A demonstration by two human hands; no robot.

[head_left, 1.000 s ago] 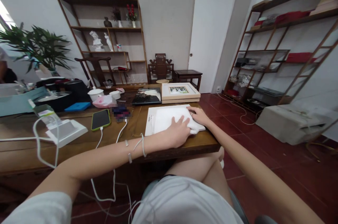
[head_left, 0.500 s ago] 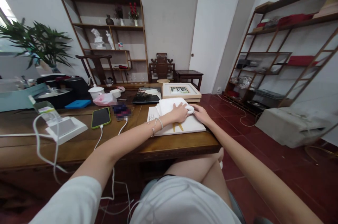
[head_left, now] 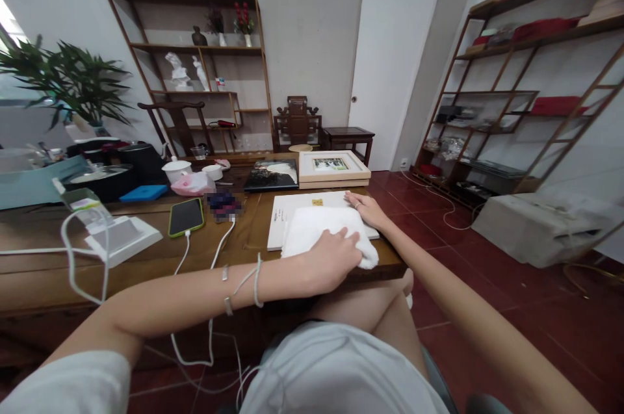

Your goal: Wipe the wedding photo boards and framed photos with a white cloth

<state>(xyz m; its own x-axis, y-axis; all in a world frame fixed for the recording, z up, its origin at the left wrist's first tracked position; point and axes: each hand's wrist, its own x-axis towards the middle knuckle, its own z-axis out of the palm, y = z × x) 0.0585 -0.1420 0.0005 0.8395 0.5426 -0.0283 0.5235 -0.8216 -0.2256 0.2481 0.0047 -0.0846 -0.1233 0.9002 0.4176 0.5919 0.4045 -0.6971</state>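
The white cloth [head_left: 309,229] under my left hand [head_left: 333,259] hides part of the board [head_left: 296,201]; left of the board, 1 item [head_left: 223,205] is pixelated.

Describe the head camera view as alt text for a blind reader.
A person's left hand lies on a white cloth over a white panel, the right hand resting at its right edge. Beyond, on the wooden table, lies a framed photograph; a green-cased phone lies to the left.
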